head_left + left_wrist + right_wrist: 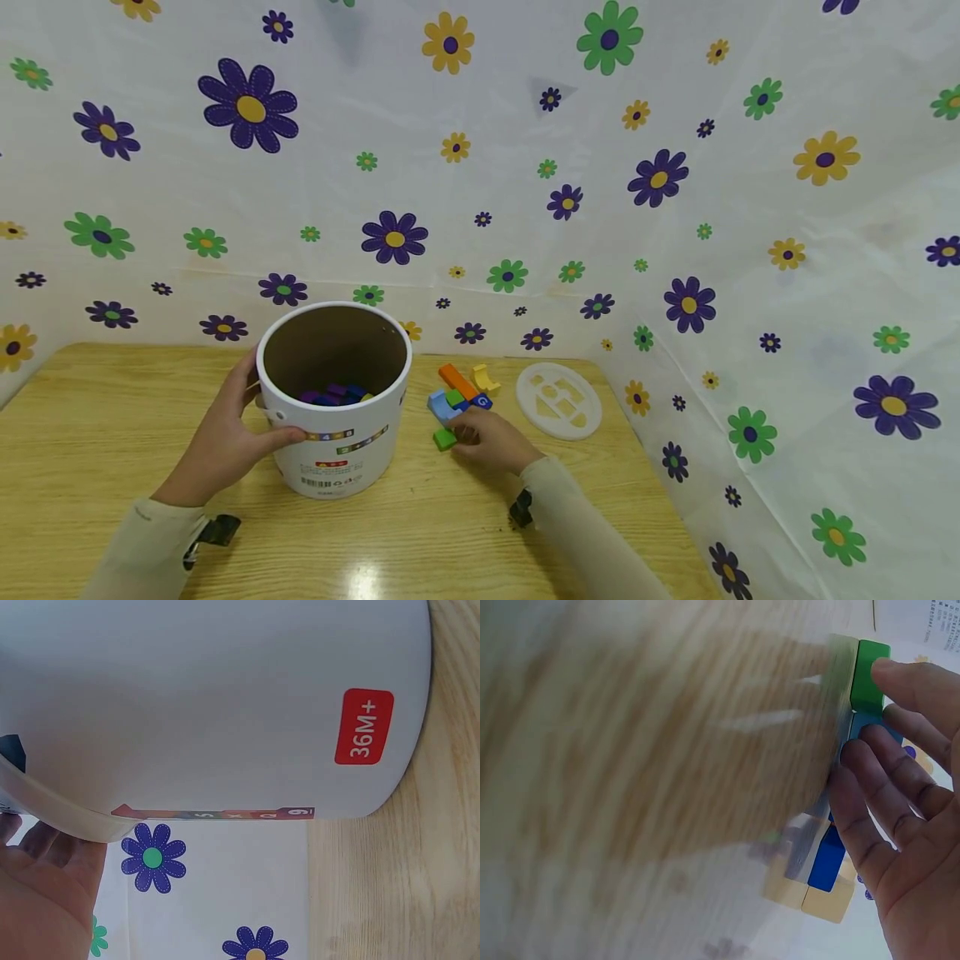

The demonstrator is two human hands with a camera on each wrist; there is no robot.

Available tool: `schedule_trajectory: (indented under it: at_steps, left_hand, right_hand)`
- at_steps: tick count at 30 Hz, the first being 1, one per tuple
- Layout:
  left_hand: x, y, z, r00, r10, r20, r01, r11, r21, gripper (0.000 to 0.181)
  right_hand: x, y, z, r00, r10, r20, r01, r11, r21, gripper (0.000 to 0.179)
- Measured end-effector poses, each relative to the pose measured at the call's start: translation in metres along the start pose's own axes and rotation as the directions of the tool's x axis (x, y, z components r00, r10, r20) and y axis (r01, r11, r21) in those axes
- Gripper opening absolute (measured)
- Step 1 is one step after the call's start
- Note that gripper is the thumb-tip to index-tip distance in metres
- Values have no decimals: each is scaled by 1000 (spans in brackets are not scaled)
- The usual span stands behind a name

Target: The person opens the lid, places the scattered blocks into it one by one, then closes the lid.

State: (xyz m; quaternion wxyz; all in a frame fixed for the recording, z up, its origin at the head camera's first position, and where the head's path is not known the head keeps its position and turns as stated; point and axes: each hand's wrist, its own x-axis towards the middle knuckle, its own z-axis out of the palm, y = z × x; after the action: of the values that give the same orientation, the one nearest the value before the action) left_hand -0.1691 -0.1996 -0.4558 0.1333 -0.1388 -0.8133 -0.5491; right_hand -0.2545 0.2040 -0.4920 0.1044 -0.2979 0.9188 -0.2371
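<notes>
A white bucket (341, 450) with printed labels stands upright on the table, and purple, blue and yellow blocks (333, 394) lie inside it. My left hand (225, 437) holds the bucket's left side, thumb across the front and fingers round the far side; the left wrist view shows them by a pale carrying strap (67, 814). Right of the bucket, my right hand (491, 442) is low over loose blocks. Its thumb touches a green block (870, 675) on the table, while the other fingers, slightly bent, are beside a light blue block (441, 406).
Behind the right hand lie an orange block (457, 382), a yellow curved block (485, 379), a dark blue block (482, 402) and another green block (454, 397). A white round plate with cut-out shapes (536, 406) lies further right. Flower-patterned sheets (510, 208) border the wooden table (420, 525).
</notes>
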Motion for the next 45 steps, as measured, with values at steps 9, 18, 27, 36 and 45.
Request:
schedule_trajectory:
  at_steps: [9, 18, 27, 36, 45]
  left_hand:
    - [0, -1, 0, 1000, 9, 0, -9, 1000, -1, 120]
    - [0, 2, 0, 1000, -2, -1, 2, 1000, 6, 120]
    - [0, 3, 0, 1000, -10, -1, 10, 1000, 8, 118]
    - [1, 3, 1, 1000, -20, -2, 20, 1000, 19, 118]
    - [0, 1, 1, 1000, -8, -3, 8, 1000, 7, 118]
  right_hand:
    - [-1, 0, 1, 1000, -7, -28, 7, 1000, -1, 26]
    - [-1, -3, 3, 998, 28, -58, -29, 1000, -6, 24]
    - [3, -8, 5, 997, 59, -46, -62, 996, -61, 35]
    - [0, -6, 1, 997, 67, -42, -68, 997, -26, 27]
    - [-12, -6, -12, 988, 15, -156, -16, 1000, -7, 27]
